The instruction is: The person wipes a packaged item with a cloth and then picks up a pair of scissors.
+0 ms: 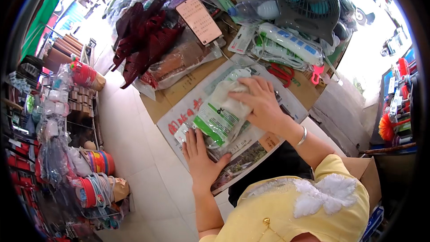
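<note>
Packet [214, 124], one, beside left hand [201, 162]; one cloth [225, 93] under right hand [262, 104]

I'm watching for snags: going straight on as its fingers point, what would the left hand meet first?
The left hand would probably meet the green-and-white packet first; its edge looks very close, though contact is unclear.

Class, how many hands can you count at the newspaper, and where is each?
2. The right hand is on the white wad over the green-and-white package; the left hand is by the package's lower end, at the newspaper's edge. Neither is hidden.
</note>
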### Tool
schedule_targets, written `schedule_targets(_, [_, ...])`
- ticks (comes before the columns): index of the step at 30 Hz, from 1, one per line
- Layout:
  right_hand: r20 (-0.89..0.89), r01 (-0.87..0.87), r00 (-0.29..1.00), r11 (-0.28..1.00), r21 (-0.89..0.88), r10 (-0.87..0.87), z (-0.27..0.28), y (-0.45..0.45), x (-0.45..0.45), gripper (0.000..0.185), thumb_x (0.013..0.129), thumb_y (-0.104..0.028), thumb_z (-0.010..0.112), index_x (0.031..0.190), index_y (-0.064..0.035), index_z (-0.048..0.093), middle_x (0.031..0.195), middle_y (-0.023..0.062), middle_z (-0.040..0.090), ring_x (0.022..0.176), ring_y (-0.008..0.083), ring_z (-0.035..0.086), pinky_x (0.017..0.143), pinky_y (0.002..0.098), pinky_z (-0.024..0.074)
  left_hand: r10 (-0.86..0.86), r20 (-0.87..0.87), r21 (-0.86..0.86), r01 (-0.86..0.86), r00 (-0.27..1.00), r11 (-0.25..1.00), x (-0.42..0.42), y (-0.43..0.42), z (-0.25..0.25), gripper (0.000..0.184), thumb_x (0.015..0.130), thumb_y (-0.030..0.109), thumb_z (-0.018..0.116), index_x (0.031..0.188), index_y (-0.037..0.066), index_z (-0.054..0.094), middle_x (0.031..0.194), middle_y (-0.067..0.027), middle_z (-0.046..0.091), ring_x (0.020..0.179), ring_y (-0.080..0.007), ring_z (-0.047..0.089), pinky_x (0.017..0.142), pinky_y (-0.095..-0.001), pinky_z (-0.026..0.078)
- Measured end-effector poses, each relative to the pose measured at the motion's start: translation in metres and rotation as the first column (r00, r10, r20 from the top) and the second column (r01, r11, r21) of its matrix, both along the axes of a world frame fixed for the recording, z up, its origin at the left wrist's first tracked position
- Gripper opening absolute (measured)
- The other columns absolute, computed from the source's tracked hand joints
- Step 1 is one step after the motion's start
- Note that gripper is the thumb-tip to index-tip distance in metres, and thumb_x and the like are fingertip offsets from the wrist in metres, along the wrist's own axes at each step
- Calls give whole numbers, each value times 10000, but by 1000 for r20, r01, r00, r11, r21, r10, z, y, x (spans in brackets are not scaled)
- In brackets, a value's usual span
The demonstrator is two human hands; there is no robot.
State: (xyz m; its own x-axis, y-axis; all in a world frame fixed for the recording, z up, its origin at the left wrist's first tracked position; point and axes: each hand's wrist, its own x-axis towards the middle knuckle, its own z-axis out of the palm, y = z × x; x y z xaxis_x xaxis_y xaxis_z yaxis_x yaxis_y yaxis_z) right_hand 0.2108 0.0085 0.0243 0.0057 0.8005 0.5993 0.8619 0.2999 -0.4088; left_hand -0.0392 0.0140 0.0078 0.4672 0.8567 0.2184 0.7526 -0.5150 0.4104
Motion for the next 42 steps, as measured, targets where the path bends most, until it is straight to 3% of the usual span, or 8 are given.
schedule_targets(6, [11,-279,960,960,-37,280,0,-5,-73,595,627,-190,816,1207,-211,681,1346,82,532,1215,320,466,1020,492,314,-3,-32,12,4,999,1000,-4,4,-10,1063,651,481,835,1481,7,369,1542,-225,357,1464,-390,268,1197,-543,162])
schedule_targets(10, [-85,-399,917,909,-122,390,26,-11,-79,580,668,-234,827,1225,-196,671,1409,118,498,1286,343,439,1067,512,293,107,602,-288,90,791,953,-4,-3,-17,1169,679,452,860,1560,54,202,1605,-222,224,1484,-347,255,1184,-522,217])
schedule_targets(14, [-619,-723,532,691,22,577,38,0,-27,530,779,-242,796,1280,-162,641,1498,184,427,1385,406,367,1154,517,239,160,830,-136,-85,534,987,-14,-8,-8,1274,752,483,830,1588,58,-32,1612,-267,139,1493,-389,192,1201,-503,189])
schedule_targets(18, [-160,-234,962,970,-59,222,2,21,-12,401,848,-239,703,1232,-136,657,1388,149,535,1317,345,457,1122,491,295,83,811,-2,-139,579,990,1,-17,21,1212,738,556,808,1578,22,118,1593,-257,223,1482,-385,240,1195,-524,168])
schedule_targets(20, [87,-150,984,987,-61,155,-8,23,-16,342,872,-247,666,1189,-118,672,1332,132,580,1287,321,487,1108,483,314,-178,235,273,111,956,956,5,-9,33,1010,762,535,778,1526,52,328,1520,-243,381,1439,-400,329,1162,-565,216])
schedule_targets(23, [117,-93,989,996,3,92,-4,16,-19,309,872,-248,651,1149,-116,683,1266,107,619,1266,289,500,1094,478,326,-253,-183,85,272,950,959,34,-2,45,823,789,429,761,1467,90,439,1508,-205,416,1431,-410,327,1143,-553,255])
schedule_targets(36, [71,-150,987,988,36,148,-7,0,-9,219,810,-217,718,1007,-124,698,1247,107,639,1232,300,535,1044,470,377,4,182,61,-15,983,998,-36,50,-7,534,829,68,674,1352,64,564,1497,-191,447,1404,-396,384,1156,-555,274])
schedule_targets(42, [64,-218,974,976,0,218,-8,-8,-2,229,801,-219,729,1014,-140,695,1259,85,636,1248,291,530,1039,484,371,-305,112,70,299,946,952,15,-11,31,547,828,44,669,1364,89,570,1483,-222,451,1402,-436,373,1171,-528,265])
